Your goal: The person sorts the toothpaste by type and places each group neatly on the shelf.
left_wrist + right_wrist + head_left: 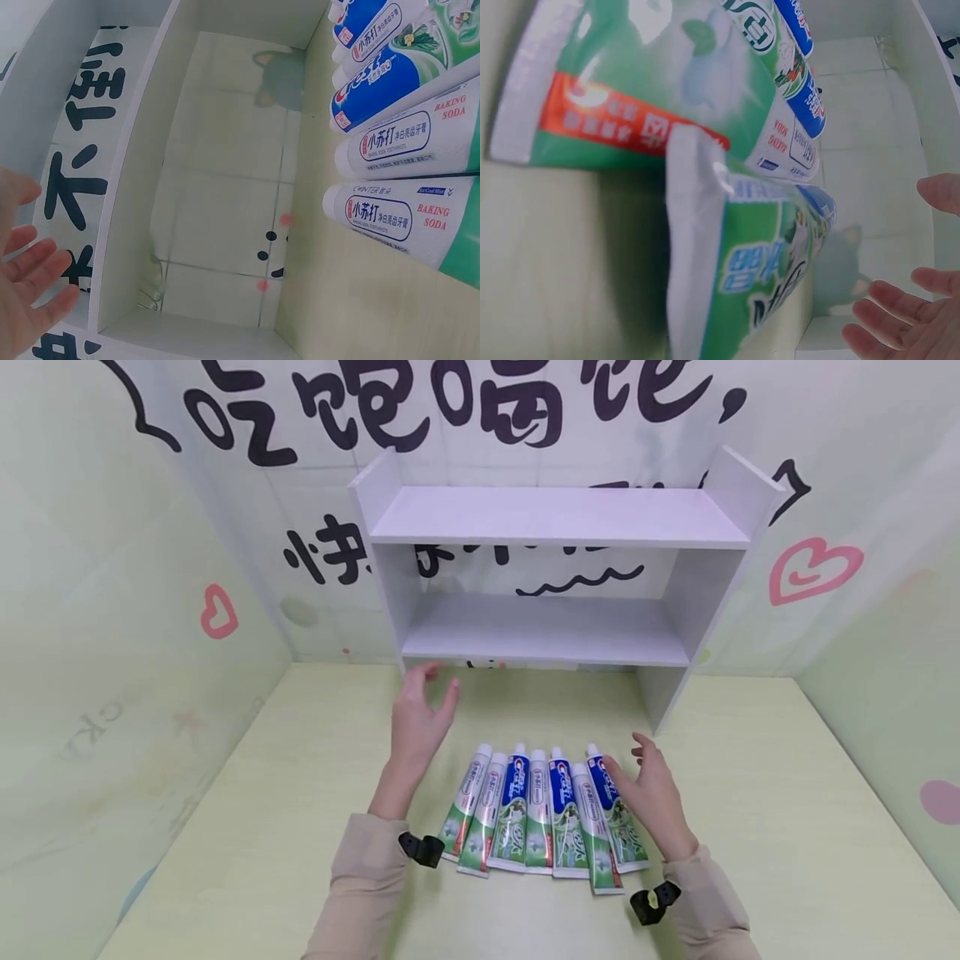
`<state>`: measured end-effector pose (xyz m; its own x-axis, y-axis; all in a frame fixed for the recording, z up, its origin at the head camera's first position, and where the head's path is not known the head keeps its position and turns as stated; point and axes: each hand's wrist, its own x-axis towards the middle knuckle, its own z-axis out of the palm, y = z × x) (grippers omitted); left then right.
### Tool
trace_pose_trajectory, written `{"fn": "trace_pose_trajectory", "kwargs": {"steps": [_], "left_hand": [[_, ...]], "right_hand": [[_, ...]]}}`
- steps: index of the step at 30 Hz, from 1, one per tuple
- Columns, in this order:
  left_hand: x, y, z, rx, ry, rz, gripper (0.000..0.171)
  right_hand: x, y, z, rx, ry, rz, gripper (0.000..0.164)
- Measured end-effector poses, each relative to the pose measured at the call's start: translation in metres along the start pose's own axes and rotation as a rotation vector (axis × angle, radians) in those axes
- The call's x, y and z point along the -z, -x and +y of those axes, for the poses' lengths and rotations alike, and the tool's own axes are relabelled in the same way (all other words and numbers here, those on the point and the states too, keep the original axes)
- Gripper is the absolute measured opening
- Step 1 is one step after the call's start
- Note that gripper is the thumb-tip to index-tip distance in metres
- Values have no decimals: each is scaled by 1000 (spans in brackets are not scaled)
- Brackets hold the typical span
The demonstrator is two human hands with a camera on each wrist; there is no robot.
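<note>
Nearest us, beige cloth sleeves (367, 868) lead to two bare hands, with seven plastic toothpaste tubes (538, 814) fanned in a row between them on the pale yellow, faintly grained surface (262, 860). Our right hand (654, 792) is loosely spread and holds nothing, just beside the rightmost tube, a blue-and-green Crest one (618, 814); we cannot tell from the head view whether its thumb touches. Our left hand (422, 718) lies a little farther out, thumb and fingers well apart, holding nothing, in front of the left end of a smooth white shelf unit (543, 631). We judge the step in hand to be reaching for the tubes; we would do well to pinch one across its full middle, keep off the crimped tail, and ease it clear of the white-and-green baking-soda tube (595, 831) crowding its left side. The tails are flat, pressed seams; the glossy bodies swell toward short, round white caps (485, 749) and look soft, so a light squeeze seems wise. Beyond, the unit's straight, thin boards stand open-backed against a white wall (675, 452) printed with bold black lettering.
</note>
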<state>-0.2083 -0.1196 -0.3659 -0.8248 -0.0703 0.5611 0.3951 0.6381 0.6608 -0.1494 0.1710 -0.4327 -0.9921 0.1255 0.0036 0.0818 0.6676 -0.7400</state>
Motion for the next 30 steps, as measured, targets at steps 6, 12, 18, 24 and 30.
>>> {"fn": "trace_pose_trajectory", "kwargs": {"steps": [6,12,18,24,30], "left_hand": [[2,-5,-4,22,1,27,39],[6,-8,-8,22,-13,59,39],[9,-10,-14,39,-14,76,41],[10,-12,-22,74,-36,92,43],[10,-15,-28,84,-32,97,44]], "right_hand": [[0,1,5,-11,-14,-4,70],[-1,2,9,-33,-13,-8,69],[-3,4,13,-53,5,-6,68],[-5,6,15,-90,30,-45,67],[-6,8,18,-101,34,-64,67]]}}
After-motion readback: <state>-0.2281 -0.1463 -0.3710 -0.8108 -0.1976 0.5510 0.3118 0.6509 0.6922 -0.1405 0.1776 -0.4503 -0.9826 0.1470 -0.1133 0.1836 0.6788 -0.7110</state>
